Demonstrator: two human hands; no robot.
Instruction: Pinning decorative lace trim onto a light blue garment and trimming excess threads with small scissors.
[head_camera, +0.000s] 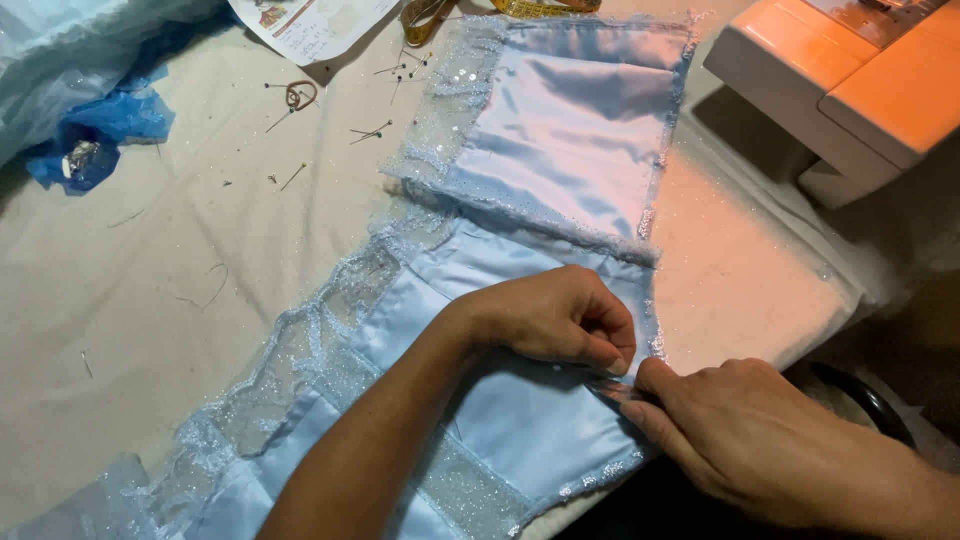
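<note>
1. The left hand (555, 318) lies on the pale blue satin (520, 420), its fingers (610, 345) curled and pressed together, thumb and forefinger pinching the cloth at its right edge
2. The right hand (745, 445) comes in from the lower right; its fingers (650, 385) are closed and meet the left fingertips, pinching the same edge of satin. Whether a pin is held between them cannot be told
3. The satin runs under both hands, from the lower left up and away from the fingers to a second panel (570, 130)
4. Glittery lace trim (300, 350) borders the satin, well to the left of the fingers
5. Loose pins (372, 132) lie on the cream table (130, 300), far above and left of the fingers
6. A white sewing machine (850, 80) stands above and right of the right hand, well apart from it
7. A blue bag (95, 135) lies at the far left
</note>
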